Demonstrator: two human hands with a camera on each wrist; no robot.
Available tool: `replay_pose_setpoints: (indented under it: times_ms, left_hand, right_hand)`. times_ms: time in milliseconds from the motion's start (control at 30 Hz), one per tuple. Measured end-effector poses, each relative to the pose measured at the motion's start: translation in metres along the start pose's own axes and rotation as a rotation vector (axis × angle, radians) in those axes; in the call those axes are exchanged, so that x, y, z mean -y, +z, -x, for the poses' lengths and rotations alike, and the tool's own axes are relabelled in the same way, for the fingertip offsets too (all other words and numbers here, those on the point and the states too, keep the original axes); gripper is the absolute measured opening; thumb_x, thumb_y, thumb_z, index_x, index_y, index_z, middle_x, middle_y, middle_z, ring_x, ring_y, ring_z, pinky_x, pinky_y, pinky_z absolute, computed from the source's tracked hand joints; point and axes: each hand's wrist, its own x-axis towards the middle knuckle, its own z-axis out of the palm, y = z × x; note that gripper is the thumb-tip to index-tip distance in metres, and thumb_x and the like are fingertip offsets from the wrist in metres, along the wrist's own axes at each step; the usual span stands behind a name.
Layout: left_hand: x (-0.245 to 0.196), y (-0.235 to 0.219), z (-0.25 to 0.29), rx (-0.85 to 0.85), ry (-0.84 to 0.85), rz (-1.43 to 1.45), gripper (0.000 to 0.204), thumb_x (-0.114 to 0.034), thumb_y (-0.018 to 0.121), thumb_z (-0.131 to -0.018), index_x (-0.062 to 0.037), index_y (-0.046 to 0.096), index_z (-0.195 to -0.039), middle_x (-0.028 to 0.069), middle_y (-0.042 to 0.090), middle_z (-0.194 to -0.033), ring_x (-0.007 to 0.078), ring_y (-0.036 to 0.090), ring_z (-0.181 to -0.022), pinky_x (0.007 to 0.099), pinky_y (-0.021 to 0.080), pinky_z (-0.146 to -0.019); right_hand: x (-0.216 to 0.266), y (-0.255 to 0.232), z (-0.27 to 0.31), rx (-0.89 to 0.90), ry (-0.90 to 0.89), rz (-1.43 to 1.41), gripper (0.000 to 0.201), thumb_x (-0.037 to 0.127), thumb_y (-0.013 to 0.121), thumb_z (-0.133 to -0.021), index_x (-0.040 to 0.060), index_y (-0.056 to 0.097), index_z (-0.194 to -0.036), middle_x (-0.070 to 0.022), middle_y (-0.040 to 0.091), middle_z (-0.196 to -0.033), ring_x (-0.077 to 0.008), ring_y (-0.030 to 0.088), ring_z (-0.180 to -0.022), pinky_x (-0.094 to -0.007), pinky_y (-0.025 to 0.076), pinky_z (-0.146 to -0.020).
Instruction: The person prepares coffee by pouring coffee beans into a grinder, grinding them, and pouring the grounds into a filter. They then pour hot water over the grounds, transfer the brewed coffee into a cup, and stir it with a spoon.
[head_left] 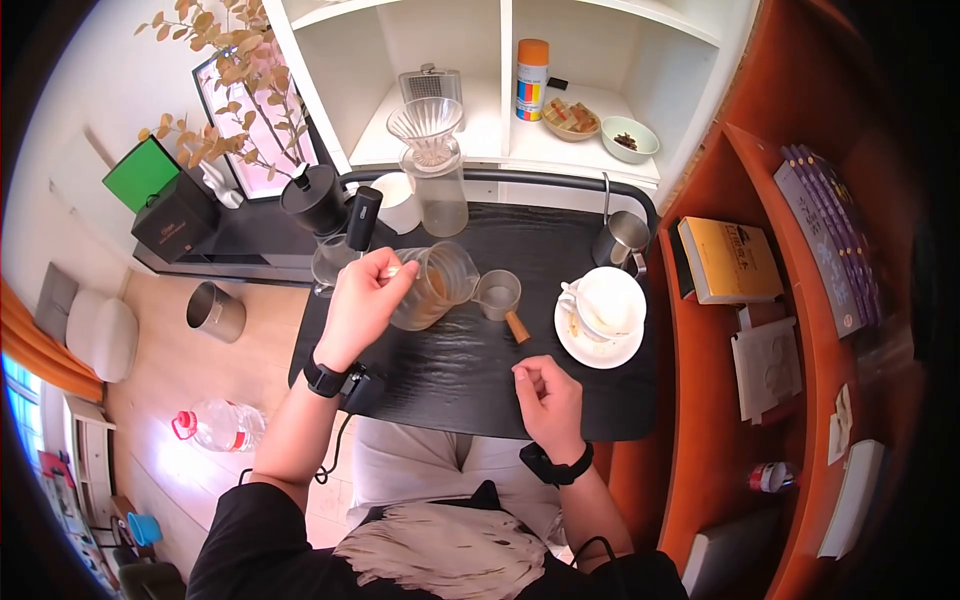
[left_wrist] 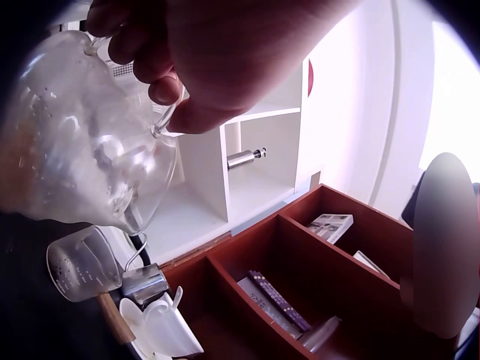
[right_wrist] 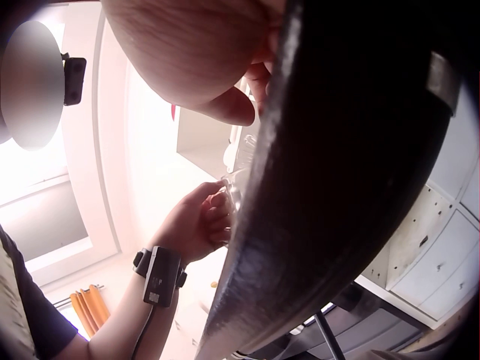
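Note:
My left hand (head_left: 362, 302) grips the handle of a clear ribbed glass coffee server (head_left: 448, 278) above the left part of the black table (head_left: 440, 385). The server is tilted, its mouth toward the right, with some brownish liquid inside. In the left wrist view, curled fingers wrap the server's (left_wrist: 82, 142) handle. To its right stands a small clear measuring cup (head_left: 498, 294) with a wooden handle. Farther right, a white teacup (head_left: 610, 303) sits on a stained saucer (head_left: 598, 354). At the table's near edge, my right hand (head_left: 553, 402) hangs loosely curled, holding nothing.
A glass dripper (head_left: 428, 125) tops a glass vessel (head_left: 440, 200) at the back, beside a white cup (head_left: 396, 205). A steel cup (head_left: 626, 238) stands back right. A raised black rim (head_left: 510, 178) runs along the far edge. Wooden shelves (head_left: 690, 350) flank the right.

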Motion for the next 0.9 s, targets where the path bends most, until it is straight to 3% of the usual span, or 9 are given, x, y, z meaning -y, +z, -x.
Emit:
replay_pose_setpoints:
  times_ms: [67,133,300,367,400,467,667,800,900]
  left_hand:
    - [-0.005,0.001,-0.002,0.011,0.041,-0.077,0.037,-0.020,0.072,-0.102,-0.0042,0.051,-0.076,-0.0091,0.039,-0.067,0.0027,0.034,-0.065,0.0270,0.029,-0.055]
    - [-0.013,0.003,-0.003,0.011,0.041,-0.101,0.036,-0.020,0.073,-0.101,-0.0036,0.052,-0.076,-0.0082,0.040,-0.066,0.0030,0.034,-0.064,0.0272,0.029,-0.055]
    - [-0.029,0.006,-0.006,0.035,0.044,-0.170,0.036,-0.020,0.074,-0.098,-0.0020,0.053,-0.075,-0.0055,0.042,-0.064,0.0043,0.036,-0.063,0.0280,0.032,-0.055]
    - [-0.032,0.008,-0.009,0.011,0.132,-0.235,0.034,-0.019,0.076,-0.093,0.0012,0.056,-0.074,0.0071,0.049,-0.061,0.0165,0.045,-0.056,0.0350,0.039,-0.055]
    - [-0.033,0.009,-0.010,0.014,0.133,-0.237,0.034,-0.019,0.076,-0.093,0.0012,0.056,-0.074,0.0071,0.049,-0.061,0.0165,0.045,-0.056,0.0350,0.039,-0.055]
    - [-0.035,0.012,-0.013,0.008,0.149,-0.263,0.034,-0.019,0.077,-0.090,0.0009,0.055,-0.072,0.0114,0.052,-0.064,0.0244,0.051,-0.058,0.0382,0.043,-0.058]
    - [-0.041,0.019,-0.018,0.013,0.228,-0.370,0.035,-0.022,0.078,-0.088,-0.0013,0.055,-0.072,0.0136,0.058,-0.070,0.0316,0.060,-0.071,0.0425,0.048,-0.067]
    - [-0.044,0.024,-0.019,0.019,0.247,-0.420,0.033,-0.023,0.078,-0.087,-0.0024,0.057,-0.073,0.0127,0.059,-0.073,0.0315,0.062,-0.075,0.0434,0.049,-0.068]
    - [-0.043,0.029,-0.019,-0.005,0.326,-0.453,0.029,-0.020,0.080,-0.087,-0.0015,0.060,-0.076,0.0107,0.058,-0.072,0.0265,0.057,-0.068,0.0387,0.047,-0.064]
  right_hand:
    - [-0.001,-0.001,0.001,-0.003,-0.003,-0.002,0.006,0.005,0.068,-0.102,-0.0001,0.069,-0.099,0.0015,0.061,-0.070,-0.0016,0.054,-0.062,-0.0207,0.043,-0.057]
    - [-0.001,-0.002,0.001,0.018,0.010,0.001,0.007,0.007,0.069,-0.101,0.0013,0.068,-0.099,-0.0038,0.066,-0.075,-0.0070,0.060,-0.060,-0.0234,0.046,-0.056]
    - [-0.003,-0.002,0.001,0.014,-0.004,-0.013,0.006,0.007,0.069,-0.101,0.0015,0.068,-0.100,-0.0038,0.065,-0.074,-0.0067,0.060,-0.060,-0.0233,0.046,-0.056]
    - [-0.003,-0.002,0.001,0.010,-0.006,-0.023,0.006,0.007,0.069,-0.101,0.0015,0.068,-0.100,-0.0037,0.065,-0.073,-0.0066,0.059,-0.060,-0.0233,0.046,-0.056]
    - [-0.004,-0.002,0.002,0.014,-0.005,-0.026,0.006,0.007,0.069,-0.101,0.0015,0.068,-0.100,-0.0035,0.065,-0.073,-0.0064,0.059,-0.060,-0.0232,0.046,-0.055]
    - [-0.004,-0.003,0.002,0.015,-0.003,-0.032,0.006,0.007,0.069,-0.101,0.0015,0.068,-0.100,-0.0033,0.065,-0.073,-0.0063,0.058,-0.059,-0.0232,0.046,-0.055]
    - [-0.003,-0.003,0.002,0.017,-0.014,-0.043,0.006,0.007,0.068,-0.102,0.0008,0.068,-0.101,-0.0033,0.065,-0.072,-0.0061,0.057,-0.059,-0.0233,0.046,-0.055]
    - [-0.003,-0.003,0.002,0.027,-0.003,-0.058,0.006,0.006,0.068,-0.102,0.0002,0.068,-0.100,-0.0021,0.065,-0.073,-0.0046,0.058,-0.061,-0.0223,0.046,-0.056]
    - [-0.003,-0.004,0.002,0.025,0.000,-0.067,0.006,0.005,0.068,-0.102,0.0001,0.068,-0.099,-0.0008,0.064,-0.073,-0.0031,0.058,-0.062,-0.0214,0.046,-0.057]
